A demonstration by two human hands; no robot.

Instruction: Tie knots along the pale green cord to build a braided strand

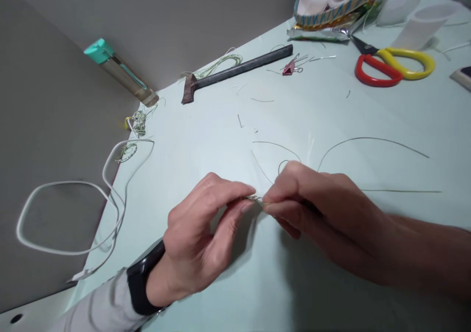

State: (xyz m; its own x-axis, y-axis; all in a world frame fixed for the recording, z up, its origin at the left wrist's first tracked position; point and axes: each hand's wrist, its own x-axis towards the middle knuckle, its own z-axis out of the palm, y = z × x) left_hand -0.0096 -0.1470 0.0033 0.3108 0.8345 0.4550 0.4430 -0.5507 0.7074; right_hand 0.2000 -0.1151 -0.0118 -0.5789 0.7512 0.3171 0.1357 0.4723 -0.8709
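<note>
Both hands meet over the pale green table (331,111). My left hand (200,234) pinches one end of a short twisted piece of thin wire (256,199) between thumb and forefinger. My right hand (316,209) pinches the other end, fingertips almost touching the left ones. A dark watch sits on my left wrist above a grey sleeve. Longer thin wires (371,143) curve on the table just beyond the hands.
A dark hammer (235,72) lies at the back. Red and yellow scissors (393,64), a pink binder clip (289,68), a patterned bowl (331,3) and a white cable (106,185) over the left edge surround the area. A teal-capped tube (117,69) leans at left.
</note>
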